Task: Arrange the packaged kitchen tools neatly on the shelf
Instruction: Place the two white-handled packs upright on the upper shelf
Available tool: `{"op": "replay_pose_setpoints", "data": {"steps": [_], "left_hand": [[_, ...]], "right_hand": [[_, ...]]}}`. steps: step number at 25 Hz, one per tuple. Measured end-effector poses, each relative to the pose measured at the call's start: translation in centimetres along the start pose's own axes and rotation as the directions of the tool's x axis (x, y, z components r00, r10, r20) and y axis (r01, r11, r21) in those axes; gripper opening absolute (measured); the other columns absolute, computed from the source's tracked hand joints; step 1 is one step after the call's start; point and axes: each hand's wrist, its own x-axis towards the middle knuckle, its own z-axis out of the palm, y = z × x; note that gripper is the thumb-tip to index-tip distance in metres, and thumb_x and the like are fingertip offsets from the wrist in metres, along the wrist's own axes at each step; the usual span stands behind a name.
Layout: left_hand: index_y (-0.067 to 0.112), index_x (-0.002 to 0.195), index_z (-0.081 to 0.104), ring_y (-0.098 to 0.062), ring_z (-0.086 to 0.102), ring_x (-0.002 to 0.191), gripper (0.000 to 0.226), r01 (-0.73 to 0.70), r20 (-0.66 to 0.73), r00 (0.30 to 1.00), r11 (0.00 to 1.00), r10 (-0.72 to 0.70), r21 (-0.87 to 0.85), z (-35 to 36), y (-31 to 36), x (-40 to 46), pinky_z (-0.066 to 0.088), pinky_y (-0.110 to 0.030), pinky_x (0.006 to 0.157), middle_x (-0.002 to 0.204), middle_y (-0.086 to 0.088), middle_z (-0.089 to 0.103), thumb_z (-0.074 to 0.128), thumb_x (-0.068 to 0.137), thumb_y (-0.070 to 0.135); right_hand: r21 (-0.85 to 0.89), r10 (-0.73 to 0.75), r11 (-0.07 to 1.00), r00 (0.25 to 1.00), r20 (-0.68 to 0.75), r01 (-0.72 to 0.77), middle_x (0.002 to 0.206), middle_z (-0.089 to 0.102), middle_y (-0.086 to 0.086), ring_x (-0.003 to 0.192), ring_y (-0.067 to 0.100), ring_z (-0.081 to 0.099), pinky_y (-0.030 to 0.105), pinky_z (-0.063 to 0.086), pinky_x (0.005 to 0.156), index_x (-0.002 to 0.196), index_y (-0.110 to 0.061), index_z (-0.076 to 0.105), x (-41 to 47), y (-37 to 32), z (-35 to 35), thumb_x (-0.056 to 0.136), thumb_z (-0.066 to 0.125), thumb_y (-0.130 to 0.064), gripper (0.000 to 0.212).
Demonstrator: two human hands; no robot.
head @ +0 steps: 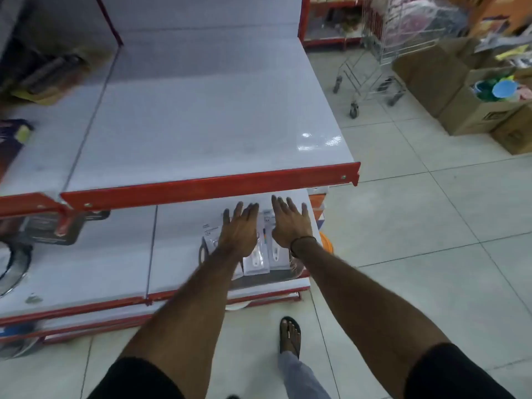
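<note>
Left hand (239, 230) flat and open, palm down on the packs (256, 262), right hand (290, 223) spread open beside it, gripping nothing, likely pressing and squaring the row at the right end of the lower shelf (178, 243). Three or four packs show; the hands hide the rest.

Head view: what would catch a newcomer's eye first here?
Two flat, open hands, left hand and right hand, over white packaged tools on the lower shelf. Above them runs the bare upper shelf's red edge. A shopping trolley stands on the tiled floor, upper right.
</note>
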Motion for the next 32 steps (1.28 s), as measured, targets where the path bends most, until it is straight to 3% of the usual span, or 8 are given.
{"op": "replay_pose_setpoints", "data": {"steps": [2,4,8,13,16,21,26,32], "left_hand": [[0.008,0.146,0.043,-0.04,0.043,0.14,0.081,-0.056,-0.013,0.998,0.998,0.056,0.014,-0.3,-0.2,0.8,0.027,-0.067,0.114,0.148,-0.015,0.053,0.082,0.076,0.025],[0.003,0.12,0.067,-0.041,0.067,0.109,0.072,-0.099,-0.066,0.993,0.995,0.101,0.02,0.3,-0.9,1.6,0.05,-0.068,0.095,0.115,-0.019,0.073,0.093,0.055,0.017],[0.002,0.094,0.074,-0.034,0.068,0.08,0.034,-0.141,-0.174,0.977,0.985,0.123,-0.097,-0.5,-1.1,1.9,0.062,-0.047,0.073,0.092,-0.015,0.072,0.086,0.063,-0.002],[0.008,0.124,0.06,-0.033,0.066,0.104,0.032,-0.03,-0.085,0.996,0.933,-0.001,-0.359,-4.2,-0.3,-2.3,0.058,-0.042,0.092,0.126,-0.012,0.063,0.054,0.094,-0.001],[0.012,0.124,0.055,-0.032,0.065,0.106,0.03,-0.055,-0.084,0.996,0.922,0.025,-0.383,-6.7,0.0,-5.9,0.057,-0.045,0.095,0.13,-0.012,0.065,0.055,0.095,0.002],[0.009,0.128,0.054,-0.032,0.062,0.11,0.036,-0.19,-0.33,0.942,0.91,0.062,-0.369,-11.8,-1.1,-12.0,0.054,-0.042,0.094,0.129,-0.013,0.064,0.055,0.093,0.001],[0.007,0.114,0.061,-0.03,0.064,0.1,0.03,-0.301,-0.587,0.809,0.882,0.036,-0.362,-19.3,-3.9,-14.3,0.054,-0.04,0.086,0.112,-0.014,0.07,0.045,0.09,-0.002],[0.008,0.107,0.062,-0.028,0.068,0.085,0.031,-0.226,-0.657,0.74,0.864,-0.147,-0.449,-27.6,-8.7,-10.4,0.059,-0.038,0.075,0.097,-0.014,0.069,0.041,0.088,-0.003]], "right_hand": [[-0.054,-0.002,0.999,0.999,0.045,0.004,0.162,0.027,0.009,0.152,0.03,0.019,0.062,0.008,0.121,0.157,-0.015,0.011,1.2,0.1,-0.1,0.096,0.047,-0.026,0.071],[-0.076,-0.002,0.997,0.999,0.041,0.005,0.146,0.049,0.011,0.139,0.032,0.04,0.062,0.019,0.117,0.149,-0.012,0.032,2.0,0.5,-0.5,0.09,0.053,-0.021,0.063],[-0.109,-0.059,0.993,0.993,-0.106,0.047,0.122,0.061,0.011,0.117,0.032,0.054,0.049,0.041,0.098,0.121,-0.009,0.061,1.2,1.1,-2.2,0.089,0.052,-0.019,0.035],[0.19,-0.013,0.981,0.991,-0.131,0.038,0.121,0.065,0.016,0.111,0.037,0.062,0.041,0.052,0.082,0.118,-0.009,0.056,-3.3,0.1,-3.9,0.093,0.048,-0.018,0.027],[0.205,-0.035,0.976,0.977,-0.209,0.078,0.118,0.067,0.015,0.105,0.036,0.065,0.041,0.056,0.08,0.113,-0.011,0.052,-7.1,-1.3,-4.7,0.093,0.053,-0.02,0.022],[0.04,-0.141,0.98,0.828,-0.543,0.193,0.093,0.068,0.011,0.086,0.03,0.057,0.04,0.045,0.075,0.102,-0.011,0.057,-12.1,-4.2,-7.8,0.09,0.047,-0.015,0.016],[0.098,-0.149,0.943,0.667,-0.73,0.317,0.074,0.062,0.007,0.068,0.02,0.042,0.032,0.032,0.064,0.086,-0.008,0.058,-13.4,-9.0,-14.5,0.09,0.044,-0.014,0.016],[0.223,-0.083,0.91,0.682,-0.727,0.348,0.079,0.067,0.011,0.074,0.032,0.058,0.041,0.05,0.068,0.09,-0.006,0.06,-8.3,-13.7,-23.9,0.093,0.036,-0.02,0.027]]}}
